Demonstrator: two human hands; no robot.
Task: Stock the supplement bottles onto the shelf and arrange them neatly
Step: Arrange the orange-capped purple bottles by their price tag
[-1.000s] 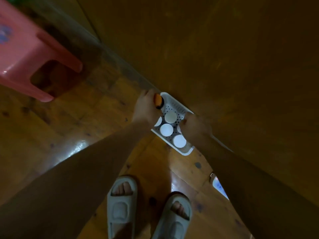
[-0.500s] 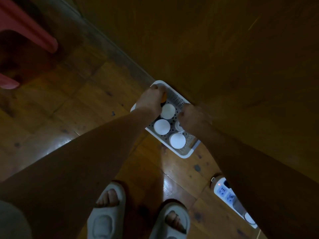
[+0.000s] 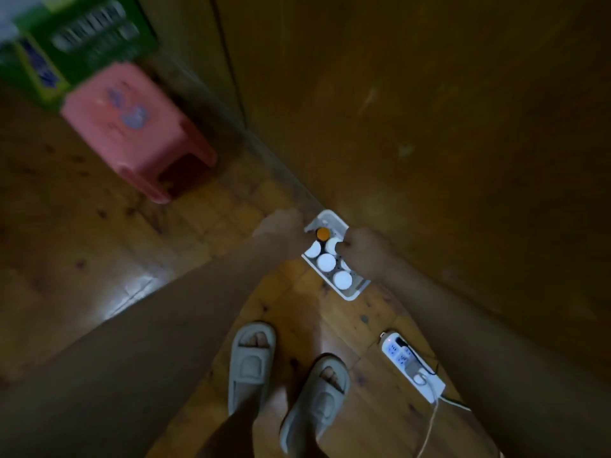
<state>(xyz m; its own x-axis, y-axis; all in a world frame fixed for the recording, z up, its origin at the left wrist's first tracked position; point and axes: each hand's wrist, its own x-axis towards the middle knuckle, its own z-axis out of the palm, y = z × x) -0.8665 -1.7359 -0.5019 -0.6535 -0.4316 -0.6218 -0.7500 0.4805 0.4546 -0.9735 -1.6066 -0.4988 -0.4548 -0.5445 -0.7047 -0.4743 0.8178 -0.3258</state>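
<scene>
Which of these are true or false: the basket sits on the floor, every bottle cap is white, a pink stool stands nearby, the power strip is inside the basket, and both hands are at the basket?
1. The white basket sits on the wooden floor. True.
2. Every bottle cap is white. False: one orange cap sits among the white caps.
3. A pink stool stands nearby. True.
4. The power strip is inside the basket. False: it lies on the floor, apart from it.
5. The left hand and right hand are both at the basket. True.

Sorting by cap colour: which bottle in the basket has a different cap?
The orange-capped bottle at the far end of the white basket, between both hands; the other visible caps are white.
</scene>
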